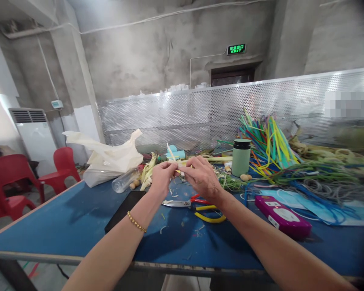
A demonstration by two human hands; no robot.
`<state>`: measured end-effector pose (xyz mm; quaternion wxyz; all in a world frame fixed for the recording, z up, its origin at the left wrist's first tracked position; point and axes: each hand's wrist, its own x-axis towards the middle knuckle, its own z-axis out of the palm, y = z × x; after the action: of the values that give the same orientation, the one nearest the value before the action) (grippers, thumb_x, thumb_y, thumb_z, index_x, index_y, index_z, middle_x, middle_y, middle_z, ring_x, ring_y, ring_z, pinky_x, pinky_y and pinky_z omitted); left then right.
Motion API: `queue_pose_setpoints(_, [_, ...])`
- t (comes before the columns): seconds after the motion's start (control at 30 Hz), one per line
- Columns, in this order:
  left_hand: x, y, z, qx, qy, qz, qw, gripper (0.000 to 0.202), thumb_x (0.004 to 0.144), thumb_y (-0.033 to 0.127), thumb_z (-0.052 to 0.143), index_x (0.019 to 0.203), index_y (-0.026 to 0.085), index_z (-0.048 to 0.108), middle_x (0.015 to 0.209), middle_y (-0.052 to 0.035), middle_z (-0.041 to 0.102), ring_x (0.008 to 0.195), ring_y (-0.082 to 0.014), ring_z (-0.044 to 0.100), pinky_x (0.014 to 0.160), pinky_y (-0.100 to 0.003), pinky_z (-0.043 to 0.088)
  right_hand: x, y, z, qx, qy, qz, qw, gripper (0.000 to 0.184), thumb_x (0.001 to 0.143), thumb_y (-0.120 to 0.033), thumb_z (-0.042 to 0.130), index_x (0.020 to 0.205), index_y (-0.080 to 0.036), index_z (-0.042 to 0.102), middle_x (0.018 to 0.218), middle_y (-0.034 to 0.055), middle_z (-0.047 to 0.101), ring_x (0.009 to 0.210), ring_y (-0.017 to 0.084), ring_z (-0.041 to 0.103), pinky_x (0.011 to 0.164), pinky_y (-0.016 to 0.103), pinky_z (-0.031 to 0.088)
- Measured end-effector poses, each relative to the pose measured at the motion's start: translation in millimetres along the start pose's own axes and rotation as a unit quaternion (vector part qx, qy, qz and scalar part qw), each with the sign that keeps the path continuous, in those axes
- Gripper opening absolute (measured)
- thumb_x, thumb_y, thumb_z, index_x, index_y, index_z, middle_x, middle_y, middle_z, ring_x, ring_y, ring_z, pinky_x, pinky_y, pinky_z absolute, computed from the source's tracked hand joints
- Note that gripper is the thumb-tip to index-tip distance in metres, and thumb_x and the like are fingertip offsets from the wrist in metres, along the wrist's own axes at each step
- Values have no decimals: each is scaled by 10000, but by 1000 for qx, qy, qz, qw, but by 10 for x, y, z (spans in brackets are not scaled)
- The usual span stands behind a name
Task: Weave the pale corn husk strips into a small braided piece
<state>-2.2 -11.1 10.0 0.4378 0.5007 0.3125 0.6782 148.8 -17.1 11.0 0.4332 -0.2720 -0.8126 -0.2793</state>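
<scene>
Above the blue table (91,226), my left hand (163,177) and my right hand (202,178) meet, fingertips pinched together. Between them is a thin pale strip (171,152), its free end pointing up. It looks like plant husk, though the fingers cover much of it. Under my right hand lie scissors (177,203) with silver blades and a red handle. A yellow looped handle (210,218) sits beside them; I cannot tell whether it belongs to the same tool. Small pale scraps (198,231) are scattered nearby.
At the left are a white plastic bag (113,159), a clear bottle (123,182) and a black flat object (124,212). On the right stand a green canister (241,158), a purple device (282,216), colourful strips (273,145) and blue cords (318,200). A perforated metal screen (170,115) rises behind.
</scene>
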Motion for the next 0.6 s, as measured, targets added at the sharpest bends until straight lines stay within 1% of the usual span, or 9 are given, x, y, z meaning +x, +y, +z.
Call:
queue_pose_setpoints(0.07, [-11, 7, 3, 48, 9, 12, 999, 150, 635, 247, 677, 620, 113, 611, 500, 7, 552, 465, -75, 452, 478, -215, 301, -2, 8, 34, 67, 28, 36, 997, 191, 903, -239, 513, 910, -213, 701, 852, 63, 596, 822, 180, 488, 745, 320, 387])
queue_pose_setpoints(0.13, [-12, 8, 1, 74, 14, 12, 997, 137, 640, 246, 661, 634, 116, 617, 501, 2, 562, 464, -82, 458, 475, -217, 294, -6, 23, 61, 138, 55, 62, 987, 195, 906, -253, 512, 899, -205, 701, 883, 67, 622, 860, 178, 527, 777, 317, 416])
queue_pose_setpoints(0.2, [-13, 4, 2, 87, 13, 18, 996, 131, 640, 244, 655, 634, 119, 618, 505, 2, 562, 476, -92, 483, 480, -217, 300, -12, 37, 77, 188, 53, 71, 978, 197, 906, -263, 510, 906, -208, 700, 916, 69, 649, 889, 180, 559, 797, 318, 434])
queue_pose_setpoints(0.27, [-19, -2, 11, 92, 11, 25, 995, 132, 640, 247, 655, 620, 123, 614, 508, 6, 556, 485, -96, 500, 484, -216, 306, -20, 46, 91, 209, 32, 92, 973, 203, 900, -278, 512, 898, -201, 700, 891, 68, 670, 844, 178, 584, 760, 307, 445])
queue_pose_setpoints(0.37, [-42, -4, 37, 89, 6, 21, 996, 128, 635, 246, 662, 621, 127, 618, 528, 9, 563, 489, -95, 509, 481, -216, 311, -31, 60, 120, 211, 18, 178, 961, 211, 876, -306, 532, 863, -175, 696, 746, 54, 671, 672, 155, 579, 643, 272, 434])
queue_pose_setpoints(0.43, [-62, 2, 57, 84, 0, 17, 996, 134, 636, 254, 670, 644, 127, 629, 556, 6, 580, 498, -97, 518, 486, -219, 325, -31, 73, 146, 220, 25, 246, 944, 221, 856, -332, 550, 840, -160, 689, 675, 45, 658, 599, 147, 563, 598, 263, 425])
queue_pose_setpoints(0.5, [-78, 10, 71, 81, -8, 17, 997, 147, 643, 267, 673, 664, 125, 639, 581, 1, 595, 509, -97, 525, 502, -222, 344, -24, 84, 171, 244, 33, 292, 924, 235, 842, -346, 557, 815, -147, 678, 673, 51, 660, 588, 149, 569, 588, 263, 431])
queue_pose_setpoints(0.53, [-82, 12, 75, 81, -11, 17, 997, 150, 648, 270, 671, 673, 124, 643, 588, -1, 599, 514, -98, 527, 507, -223, 349, -19, 86, 180, 261, 34, 300, 917, 236, 839, -346, 558, 815, -142, 673, 691, 55, 667, 600, 153, 579, 593, 264, 438])
queue_pose_setpoints(0.6, [-80, 11, 74, 76, -10, 14, 997, 150, 649, 267, 670, 678, 122, 645, 577, -1, 592, 517, -98, 525, 509, -222, 349, -10, 82, 185, 295, 26, 292, 909, 223, 837, -336, 561, 838, -140, 667, 725, 56, 675, 632, 156, 595, 605, 261, 448])
